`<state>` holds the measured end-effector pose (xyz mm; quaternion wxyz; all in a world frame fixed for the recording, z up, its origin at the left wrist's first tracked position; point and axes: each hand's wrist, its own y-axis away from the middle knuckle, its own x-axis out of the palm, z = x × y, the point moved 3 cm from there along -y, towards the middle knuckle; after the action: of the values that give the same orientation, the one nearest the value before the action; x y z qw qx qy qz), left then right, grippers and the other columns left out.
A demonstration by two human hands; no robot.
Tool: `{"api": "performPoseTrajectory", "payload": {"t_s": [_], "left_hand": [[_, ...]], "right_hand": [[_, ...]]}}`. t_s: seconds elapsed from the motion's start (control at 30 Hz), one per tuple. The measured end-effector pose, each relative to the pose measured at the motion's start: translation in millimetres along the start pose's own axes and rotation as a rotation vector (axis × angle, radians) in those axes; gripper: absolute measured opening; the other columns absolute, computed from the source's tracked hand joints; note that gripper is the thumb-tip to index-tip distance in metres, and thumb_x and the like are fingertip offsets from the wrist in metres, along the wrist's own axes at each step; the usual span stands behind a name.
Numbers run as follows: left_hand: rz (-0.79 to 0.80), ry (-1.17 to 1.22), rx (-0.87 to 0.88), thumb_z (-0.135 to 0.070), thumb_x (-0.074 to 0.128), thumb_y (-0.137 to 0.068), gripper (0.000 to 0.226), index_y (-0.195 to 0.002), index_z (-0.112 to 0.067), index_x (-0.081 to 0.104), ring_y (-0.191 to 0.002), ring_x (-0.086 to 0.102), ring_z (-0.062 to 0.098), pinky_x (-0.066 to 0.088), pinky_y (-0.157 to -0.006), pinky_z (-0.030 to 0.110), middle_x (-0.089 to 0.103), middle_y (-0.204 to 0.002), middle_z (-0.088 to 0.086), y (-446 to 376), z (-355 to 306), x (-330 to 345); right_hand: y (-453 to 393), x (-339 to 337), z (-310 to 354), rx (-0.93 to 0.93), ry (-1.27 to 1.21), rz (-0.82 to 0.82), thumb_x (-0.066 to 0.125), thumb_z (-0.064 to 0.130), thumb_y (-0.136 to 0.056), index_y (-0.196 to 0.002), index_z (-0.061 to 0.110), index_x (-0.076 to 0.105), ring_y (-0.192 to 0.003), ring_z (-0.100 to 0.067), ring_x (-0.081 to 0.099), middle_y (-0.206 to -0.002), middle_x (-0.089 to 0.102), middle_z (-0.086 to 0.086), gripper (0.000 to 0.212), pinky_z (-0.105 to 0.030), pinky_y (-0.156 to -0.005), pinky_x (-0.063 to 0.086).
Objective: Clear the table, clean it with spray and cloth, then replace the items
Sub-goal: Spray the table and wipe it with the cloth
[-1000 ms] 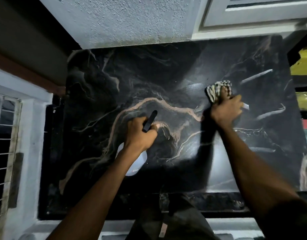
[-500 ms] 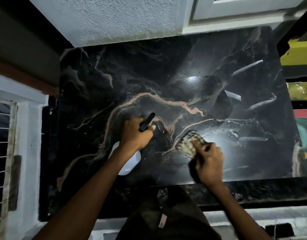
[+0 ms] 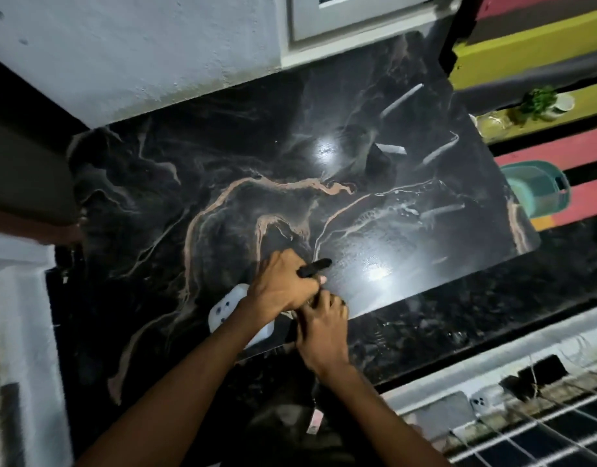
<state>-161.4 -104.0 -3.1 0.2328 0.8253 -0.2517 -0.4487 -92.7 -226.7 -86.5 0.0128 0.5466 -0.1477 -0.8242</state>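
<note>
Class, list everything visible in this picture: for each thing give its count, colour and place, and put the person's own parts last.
Table: one, black marble with tan veins, centre.
Spray bottle: one, white body, black nozzle, near table edge, in left hand.
Cloth: hidden under right hand, barely visible.
Wall: one, white, behind table.
Potted plant: one, green, far right on yellow ledge.
Bucket: one, teal, right of table.
Left hand: one, gripping bottle.
Right hand: one, beside left hand.

Hands and bottle at the table's near edge

On the table, the spray bottle lies by the near edge under the left hand. The right hand is just right of it, touching the left hand, at the same edge
</note>
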Motion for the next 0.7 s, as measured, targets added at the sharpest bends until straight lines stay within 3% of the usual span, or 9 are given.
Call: {"api": "performPoseTrajectory", "payload": {"t_s": [0.13,0.2,0.27,0.37,0.47,0.57,0.7], "left_hand": [[0.141,-0.116,0.176,-0.050,0.081,-0.072,0.041,-0.060,-0.015,0.062,-0.076,0.070,0.033,0.055,-0.067,0.034,0.065,-0.067,0.007,4.3,-34.7,24.9],[0.143,-0.134,0.236,-0.051,0.081,-0.072,0.039,-0.071,-0.013,0.072,-0.074,0.071,0.030,0.058,-0.067,0.035,0.067,-0.066,0.008,5.3,-47.9,32.7],[0.126,-0.187,0.282,-0.052,0.080,-0.072,0.043,-0.066,-0.011,0.069,-0.069,0.068,0.030,0.057,-0.063,0.035,0.061,-0.060,0.005,6.8,-58.3,39.1],[0.085,-0.205,0.312,-0.051,0.079,-0.075,0.048,-0.054,-0.017,0.053,-0.066,0.064,0.030,0.049,-0.060,0.031,0.053,-0.057,0.001,5.6,-64.4,45.3],[0.113,-0.210,0.353,-0.050,0.078,-0.075,0.042,-0.058,-0.018,0.057,-0.067,0.063,0.030,0.042,-0.061,0.028,0.059,-0.061,0.004,-1.3,-69.9,50.8],[0.118,-0.181,0.440,-0.049,0.077,-0.077,0.047,-0.053,-0.019,0.050,-0.056,0.054,0.024,0.034,-0.057,0.027,0.052,-0.052,-0.001,-5.6,-77.6,56.3],[0.104,-0.228,0.453,-0.056,0.074,-0.077,0.054,-0.049,-0.016,0.051,-0.048,0.051,0.020,0.033,-0.052,0.025,0.048,-0.046,-0.002,-7.6,-91.3,63.1]], "right_hand": [[-4.4,-8.4,-1.4,0.032,-0.110,-0.021,0.062,0.017,-0.074,-0.103,0.017,0.070,-0.096,-0.035,0.060,-0.107,0.067,-0.013,0.030,-0.042,-0.078,0.050],[-3.5,-12.9,0.5,0.013,-0.215,-0.051,0.063,0.014,-0.074,-0.102,0.013,0.070,-0.090,-0.034,0.063,-0.101,0.070,-0.013,0.029,-0.041,-0.070,0.051],[-1.2,-14.4,-2.4,0.008,-0.339,-0.057,0.056,0.012,-0.077,-0.102,0.011,0.068,-0.089,-0.035,0.064,-0.098,0.069,-0.013,0.027,-0.038,-0.068,0.046],[-3.7,-15.6,-6.1,0.011,-0.421,-0.069,0.053,0.012,-0.078,-0.110,0.013,0.065,-0.100,-0.031,0.061,-0.107,0.067,-0.011,0.035,-0.037,-0.078,0.046],[-1.4,-20.8,-5.1,-0.052,-0.406,-0.110,0.058,0.013,-0.077,-0.121,0.016,0.062,-0.112,-0.031,0.058,-0.118,0.066,-0.009,0.044,-0.040,-0.092,0.046],[6.2,-21.3,-5.8,-0.102,-0.322,-0.139,0.061,0.021,-0.077,-0.124,0.018,0.058,-0.115,-0.033,0.055,-0.119,0.066,-0.008,0.047,-0.045,-0.101,0.045],[4.3,-17.1,-10.3,-0.097,-0.274,-0.092,0.060,0.026,-0.081,-0.127,0.020,0.056,-0.117,-0.031,0.054,-0.121,0.065,-0.008,0.047,-0.046,-0.101,0.044]]}}
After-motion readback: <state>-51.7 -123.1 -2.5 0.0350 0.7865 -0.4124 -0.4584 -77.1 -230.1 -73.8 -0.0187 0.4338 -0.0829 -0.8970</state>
